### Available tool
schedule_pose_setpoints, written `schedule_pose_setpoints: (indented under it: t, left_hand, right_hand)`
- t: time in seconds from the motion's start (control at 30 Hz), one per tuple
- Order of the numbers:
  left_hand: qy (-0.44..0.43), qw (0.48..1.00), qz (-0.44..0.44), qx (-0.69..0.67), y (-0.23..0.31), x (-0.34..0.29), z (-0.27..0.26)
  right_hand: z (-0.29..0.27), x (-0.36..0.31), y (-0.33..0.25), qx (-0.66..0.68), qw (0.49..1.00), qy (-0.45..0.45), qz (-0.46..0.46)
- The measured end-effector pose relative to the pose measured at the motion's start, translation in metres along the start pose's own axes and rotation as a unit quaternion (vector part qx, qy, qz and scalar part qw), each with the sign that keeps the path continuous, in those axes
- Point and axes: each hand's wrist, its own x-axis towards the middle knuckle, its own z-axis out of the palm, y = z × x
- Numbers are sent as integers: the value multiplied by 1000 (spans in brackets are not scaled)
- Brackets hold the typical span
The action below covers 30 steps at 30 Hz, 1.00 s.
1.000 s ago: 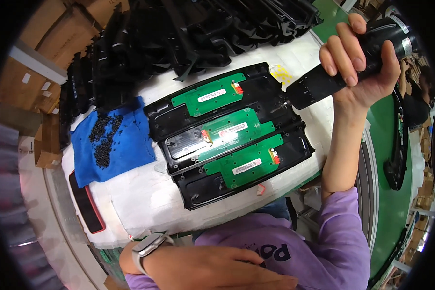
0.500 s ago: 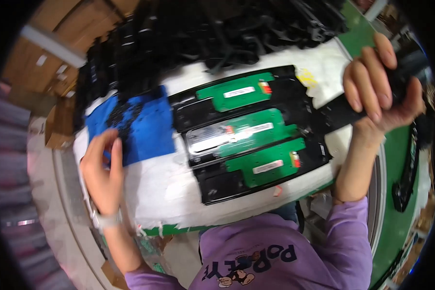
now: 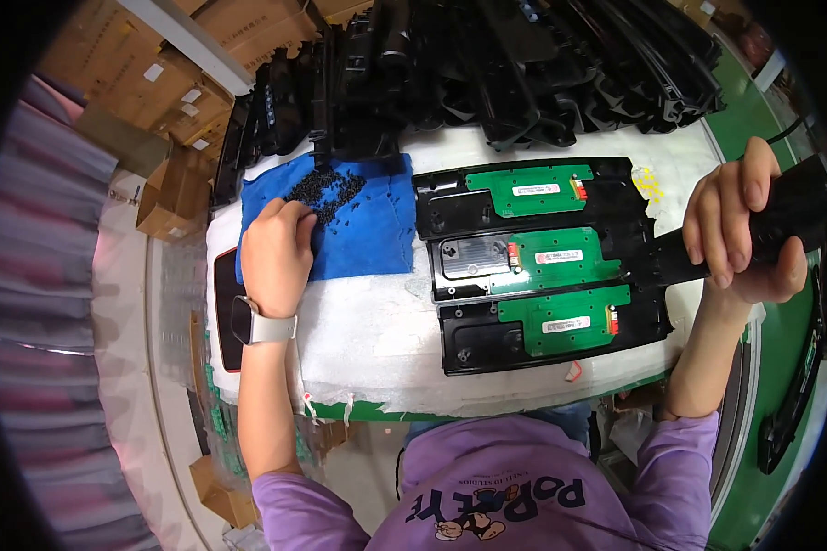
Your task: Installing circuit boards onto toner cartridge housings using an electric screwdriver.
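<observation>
My left hand (image 3: 283, 248) is at the blue cloth (image 3: 372, 248), its fingers pinched together at the near edge of a pile of tiny black screws (image 3: 326, 191). Whatever those fingertips hold, if anything, is hidden. In my right hand (image 3: 740, 220) is a black electric screwdriver (image 3: 798, 207), the fingers wrapped round its body. Its nose points left to the right end of the middle black plastic panel (image 3: 473, 292). Three such panels lie side by side, each with a green circuit board (image 3: 574, 266) bearing a white label and a red-and-white connector.
Many black plastic housings (image 3: 487, 73) are heaped along the far side of the white-covered table (image 3: 358, 349). Small yellow bits (image 3: 648, 184) lie right of the far panel. A dark flat device (image 3: 227, 308) sits by my left wrist. Cardboard boxes (image 3: 170, 197) stand at the left.
My view has shifted, moving the scene rightward. My left hand has closed from spread fingers to a pinch at the screws. My right hand still grips the screwdriver.
</observation>
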Motion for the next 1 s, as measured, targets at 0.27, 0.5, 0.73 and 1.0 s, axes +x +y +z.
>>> schedule_pose_setpoints:
  t: [0.27,0.5,0.73,1.0]
  left_hand:
    - [17,931,-133,-338,10,-2,3]
    - [-181,512,-213,-812,67,5,10]
    - [-318,537,-151,-767,126,2,15]
    - [-331,580,-152,-729,128,-13,9]
  right_hand:
    - [11,1,2,-3,1000,23,4]
    - [30,11,2,9,993,84,-80]
    - [50,21,1,74,975,162,-135]
    - [58,22,3,24,997,69,-40]
